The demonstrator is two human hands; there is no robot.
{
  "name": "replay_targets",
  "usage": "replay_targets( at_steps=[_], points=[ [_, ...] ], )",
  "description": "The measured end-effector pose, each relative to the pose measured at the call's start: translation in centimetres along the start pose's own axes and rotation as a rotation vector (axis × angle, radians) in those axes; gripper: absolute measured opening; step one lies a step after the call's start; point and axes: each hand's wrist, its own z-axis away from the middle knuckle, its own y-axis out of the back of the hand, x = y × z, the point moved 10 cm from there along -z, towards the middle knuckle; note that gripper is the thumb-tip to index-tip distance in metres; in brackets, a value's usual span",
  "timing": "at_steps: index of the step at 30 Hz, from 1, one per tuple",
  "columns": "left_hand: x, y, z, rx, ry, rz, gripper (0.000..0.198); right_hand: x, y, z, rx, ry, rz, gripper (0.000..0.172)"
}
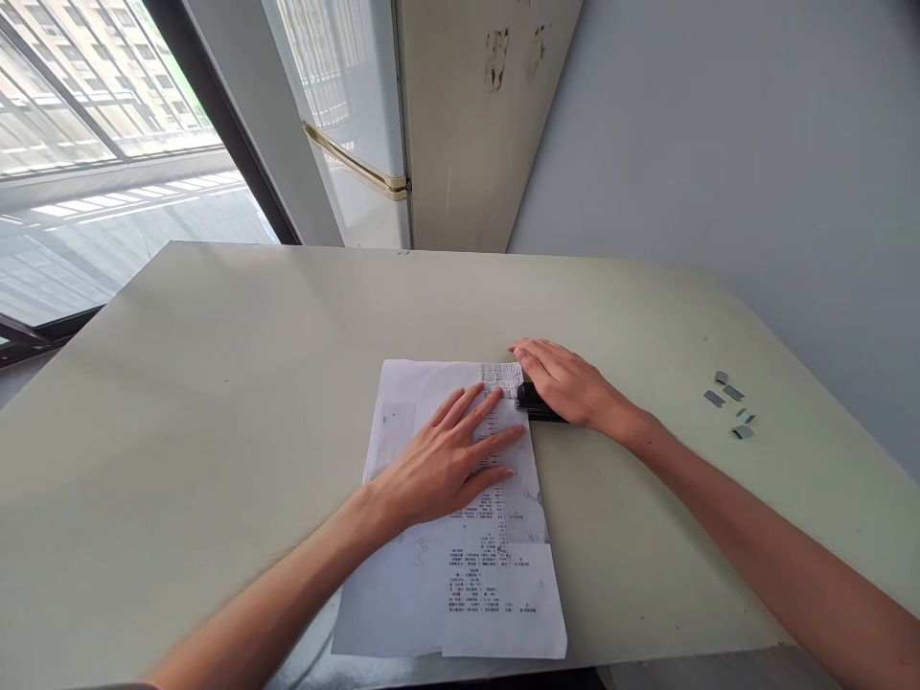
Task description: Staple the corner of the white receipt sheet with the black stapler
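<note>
A stack of white printed sheets [460, 565] lies on the pale table [216, 383], reaching the near edge. My left hand [446, 460] rests flat on the paper with its fingers spread. My right hand [567, 383] presses down on a black stapler [536, 407] that sits at the paper's upper right corner, the fingers lying over its top. Most of the stapler is hidden under that hand.
Several small grey strips of staples [729, 402] lie on the table at the right. A white fridge [431, 125] stands behind the table against a grey wall. A large window [93, 144] is at the left.
</note>
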Motion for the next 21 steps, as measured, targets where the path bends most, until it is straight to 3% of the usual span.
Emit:
replay_targets(
  at_steps=[13,21],
  points=[
    [0.1,0.3,0.1,0.018,-0.017,0.018,0.05,1.2,-0.2,-0.2,-0.011,-0.022,-0.12,0.051],
    [0.1,0.2,0.0,0.0,-0.018,0.005,0.051,0.7,-0.1,0.0,-0.021,-0.042,-0.072,0.05]
  ],
)
